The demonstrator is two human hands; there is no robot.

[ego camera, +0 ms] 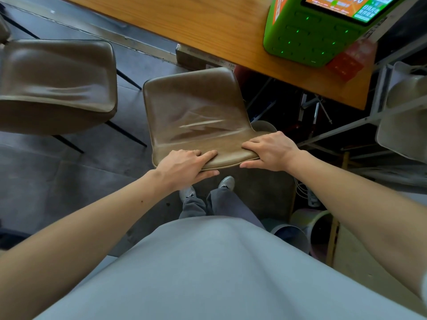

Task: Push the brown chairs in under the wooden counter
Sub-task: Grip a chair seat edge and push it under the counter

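Both arms are reaching forward, the left hand (pixel 184 166) and right hand (pixel 271 151) gripping the brown padded leather chair's (pixel 196 112) backrest edge, the wooden desk (pixel 208 26) lying beyond them.

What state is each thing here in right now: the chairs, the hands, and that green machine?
Near brown chair: held by its backrest top, front edge about at the counter's edge, not pushed under.
Other brown chair: untouched, clear of the wooden counter.
Left hand: gripping the backrest.
Right hand: gripping the backrest.
Green machine: switched on, screen and lights lit.
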